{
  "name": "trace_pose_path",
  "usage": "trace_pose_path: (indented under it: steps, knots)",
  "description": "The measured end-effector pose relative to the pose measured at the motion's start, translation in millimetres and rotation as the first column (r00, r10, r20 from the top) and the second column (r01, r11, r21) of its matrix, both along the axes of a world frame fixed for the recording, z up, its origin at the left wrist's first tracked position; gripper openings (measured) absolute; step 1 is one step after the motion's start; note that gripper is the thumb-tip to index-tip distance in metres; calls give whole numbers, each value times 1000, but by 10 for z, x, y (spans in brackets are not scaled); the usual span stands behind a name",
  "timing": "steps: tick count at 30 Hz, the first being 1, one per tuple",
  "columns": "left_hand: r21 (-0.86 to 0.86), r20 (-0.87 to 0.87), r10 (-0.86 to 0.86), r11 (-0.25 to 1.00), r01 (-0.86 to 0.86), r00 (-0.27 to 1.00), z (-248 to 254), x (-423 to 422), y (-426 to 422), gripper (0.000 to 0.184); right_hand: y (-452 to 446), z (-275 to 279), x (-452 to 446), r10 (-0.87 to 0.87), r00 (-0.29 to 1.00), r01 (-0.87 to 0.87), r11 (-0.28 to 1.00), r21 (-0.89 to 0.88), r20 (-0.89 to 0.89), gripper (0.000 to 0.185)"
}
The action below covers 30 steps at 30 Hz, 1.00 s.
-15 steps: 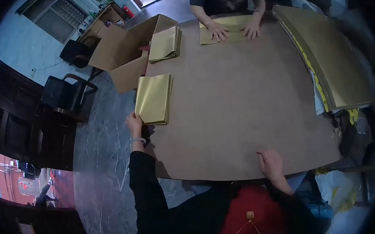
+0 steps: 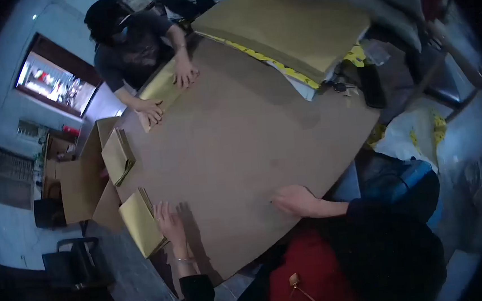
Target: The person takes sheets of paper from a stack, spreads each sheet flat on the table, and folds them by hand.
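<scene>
Likely pliable, best edge-held, the nearer gold stack (image 2: 141,222) is being flanked by the spread left hand (image 2: 170,223), the right hand (image 2: 297,201) unclear in grip.

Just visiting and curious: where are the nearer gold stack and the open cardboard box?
Nearer gold stack (image 2: 140,223): head view, on its top face.
Open cardboard box (image 2: 77,189): head view, on a flap.

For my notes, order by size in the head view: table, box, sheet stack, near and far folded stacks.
Table
Sheet stack
Box
Near folded stack and far folded stack: unsure, nearness to the camera may decide.
</scene>
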<state>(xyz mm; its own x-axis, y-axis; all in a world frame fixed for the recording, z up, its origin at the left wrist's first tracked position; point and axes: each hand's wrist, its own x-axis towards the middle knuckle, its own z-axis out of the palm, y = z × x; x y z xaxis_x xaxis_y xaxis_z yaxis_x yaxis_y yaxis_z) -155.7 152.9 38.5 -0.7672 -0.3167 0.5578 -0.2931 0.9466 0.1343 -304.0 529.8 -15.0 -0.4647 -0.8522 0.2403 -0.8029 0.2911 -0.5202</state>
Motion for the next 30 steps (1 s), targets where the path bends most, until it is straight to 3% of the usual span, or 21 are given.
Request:
trace_pose_path:
  steps: [1,3,6,8,10,12,13,14,17,18,20,21,22,23,24,26,28,30]
  knots:
    - [-1,1,-45,999,45,999,26,-247,201,31,-7,-19,5,45,999,-44,998,-45,23,21]
    - [-12,184,-243,968,249,952,120,-810,654,29,-8,39,16,17,1000,-16,997,-69,12,21]
    - [74,160,-492,871,486,856,237,-1616,1277,31,60,111,-29,16,999,-13,996,-85,38,21]
    - [111,142,-567,824,556,812,324,-2121,1625,31,94,293,-116,79,899,38,966,-257,430,19]
    - [108,183,-729,681,724,659,403,-2665,1932,35,174,356,-362,56,891,106,940,-326,451,18]
    - [110,176,-776,628,771,606,454,-3190,2193,36,342,502,-692,-64,863,253,913,-319,501,17]
    - [116,177,-814,576,810,553,482,-3427,2310,36,424,513,-848,-155,894,326,870,-370,421,15]
    - [125,179,-820,567,814,543,530,-3635,2435,36,536,531,-977,-166,888,338,868,-363,429,15]
    - [126,233,-872,466,876,431,665,-4174,2765,42,989,534,-1405,-548,809,588,751,-299,213,24]
    - [128,226,-880,453,882,419,691,-4302,2846,42,1172,509,-1559,-678,729,665,667,-334,97,30]
    - [212,271,-896,411,887,351,763,-4488,2970,47,1571,535,-1836,-867,498,826,461,-324,34,52]
    - [247,284,-907,381,891,310,804,-4535,3010,53,1721,521,-1972,-939,344,912,342,-229,-32,61]
    - [250,278,-911,374,893,303,771,-4598,3015,53,1855,484,-2094,-976,186,969,201,-145,-113,70]
    - [389,311,-906,396,832,286,737,-4658,3009,55,1972,374,-2219,-981,137,991,137,8,-136,86]
    - [516,342,-902,414,750,263,703,-4723,3004,57,2033,283,-2263,-982,129,992,129,6,-139,86]
    - [486,381,-890,424,764,252,777,-4802,3037,59,2100,290,-2317,-994,112,980,111,164,2,94]
    - [520,353,-916,363,773,192,793,-4846,3011,59,2098,257,-2346,-996,88,983,88,160,8,97]
    - [551,373,-907,387,739,197,806,-4881,3004,61,2075,239,-2354,-998,63,985,66,159,21,100]
